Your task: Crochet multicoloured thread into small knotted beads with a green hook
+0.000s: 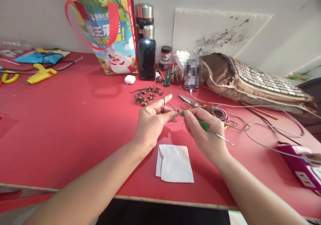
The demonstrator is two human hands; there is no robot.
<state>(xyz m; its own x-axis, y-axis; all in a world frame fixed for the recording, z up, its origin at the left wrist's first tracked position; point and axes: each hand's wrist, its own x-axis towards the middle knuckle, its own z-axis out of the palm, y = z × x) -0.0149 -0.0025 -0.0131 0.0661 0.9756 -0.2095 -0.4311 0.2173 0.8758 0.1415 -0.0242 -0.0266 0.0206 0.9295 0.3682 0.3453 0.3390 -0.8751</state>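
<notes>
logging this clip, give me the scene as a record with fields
left hand: pinches a thin dark cord, looped around one finger
right hand: grips a slim metal tool with green handle, tip at the cord
farther back: small knotted dark-and-orange cord pieces; silver-bladed scissors
closer in: folded white paper sheet
surface: red tabletop

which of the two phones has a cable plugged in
The right-hand phone, beyond the scissors: a pale cable runs from its bottom edge. The other phone, in front of the steel flask, has a dark screen and no cable showing.
</notes>
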